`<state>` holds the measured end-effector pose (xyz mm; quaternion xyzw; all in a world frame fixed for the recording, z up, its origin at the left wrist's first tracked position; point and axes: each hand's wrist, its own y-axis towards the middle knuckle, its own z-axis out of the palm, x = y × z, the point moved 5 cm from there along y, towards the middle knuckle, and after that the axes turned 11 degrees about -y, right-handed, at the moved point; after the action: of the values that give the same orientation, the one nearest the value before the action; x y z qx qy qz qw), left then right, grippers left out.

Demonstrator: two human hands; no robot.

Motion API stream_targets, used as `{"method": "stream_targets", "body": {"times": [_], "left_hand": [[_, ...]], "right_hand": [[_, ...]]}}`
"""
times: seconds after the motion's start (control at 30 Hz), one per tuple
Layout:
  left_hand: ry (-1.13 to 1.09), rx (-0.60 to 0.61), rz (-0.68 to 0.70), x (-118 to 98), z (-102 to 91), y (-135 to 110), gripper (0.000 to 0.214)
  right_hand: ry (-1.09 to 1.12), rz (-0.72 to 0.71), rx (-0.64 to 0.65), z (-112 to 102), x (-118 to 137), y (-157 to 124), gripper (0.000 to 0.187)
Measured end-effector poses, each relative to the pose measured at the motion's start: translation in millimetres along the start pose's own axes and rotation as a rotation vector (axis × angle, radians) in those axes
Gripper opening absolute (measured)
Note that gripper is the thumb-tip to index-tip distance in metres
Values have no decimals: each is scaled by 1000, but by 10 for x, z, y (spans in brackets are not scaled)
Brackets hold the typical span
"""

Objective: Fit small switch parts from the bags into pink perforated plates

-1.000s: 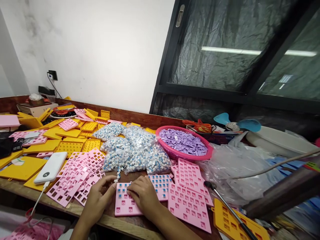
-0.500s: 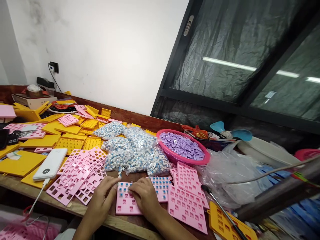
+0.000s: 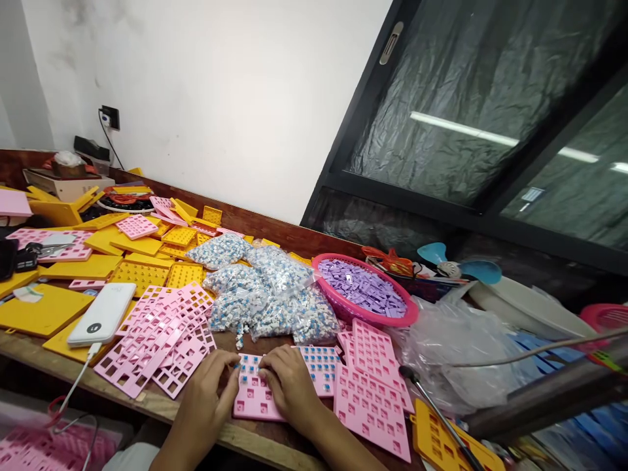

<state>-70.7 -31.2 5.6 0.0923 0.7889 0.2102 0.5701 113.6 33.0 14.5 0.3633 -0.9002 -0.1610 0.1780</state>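
A pink plastic plate (image 3: 252,398) with square holes lies at the table's front edge, a few blue-and-white switches set in its top row. My left hand (image 3: 209,396) rests on the plate's left edge, fingers curled, fingertips pinched at a switch. My right hand (image 3: 290,383) lies on the plate's right part, fingers bent down onto the top row. Just beyond the plate, clear bags of blue-and-white switches (image 3: 269,297) are heaped. A second pink plate with many switches (image 3: 321,366) lies right of my right hand.
Pink frames (image 3: 157,337) and a white power bank (image 3: 102,314) lie to the left, yellow plates (image 3: 49,311) beyond. A pink basket of purple keycaps (image 3: 366,291) stands behind. More pink plates (image 3: 373,386), a metal rod (image 3: 436,412) and clear plastic (image 3: 456,340) are on the right.
The view has shifted a little. Both hands stay on the pink plate, fingers working along its top row; my left hand has closed in nearer to my right.
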Motion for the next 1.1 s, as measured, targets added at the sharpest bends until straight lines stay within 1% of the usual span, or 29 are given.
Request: {"method": "stream_targets", "body": {"times": [0.13, 0.23, 0.3, 0.43, 0.53, 0.6, 0.67, 0.8, 0.87, 0.93, 1.03, 1.1], "left_hand": [[-16, 33, 17, -64, 7, 5, 22], [-80, 24, 3, -48, 2, 0, 26], [-152, -4, -43, 8, -11, -11, 28], [-347, -58, -189, 136, -40, -27, 33], [-336, -104, -214, 143, -91, -13, 33], [-287, -126, -200, 114, -122, 2, 32], [-279, -117, -188, 79, -121, 12, 31], [-304, -92, -163, 21, -49, 3, 27], [-283, -119, -135, 1, -7, -12, 24], [-225, -139, -71, -26, 45, -27, 19], [-125, -88, 32, -56, 167, -49, 13], [-69, -15, 89, -63, 260, -63, 16]], "right_hand": [[2, 1, -9, 2, -2, -7, 8], [4, 1, -25, -4, -2, -17, 8], [1, 3, -35, -6, -2, -24, 9], [-26, -4, -45, -13, 8, -27, 9], [-36, -16, -43, -22, 21, -22, 8], [-31, -14, -41, -26, 25, -22, 8], [-28, -7, -39, -29, 26, -24, 8], [-41, -13, -49, -39, 35, -28, 6], [-75, -40, -69, -49, 47, -23, 5], [-137, -92, -91, -50, 70, -17, 5], [-244, -183, -103, -31, 111, -25, 9], [-286, -235, -89, -28, 137, -53, 10]]}}
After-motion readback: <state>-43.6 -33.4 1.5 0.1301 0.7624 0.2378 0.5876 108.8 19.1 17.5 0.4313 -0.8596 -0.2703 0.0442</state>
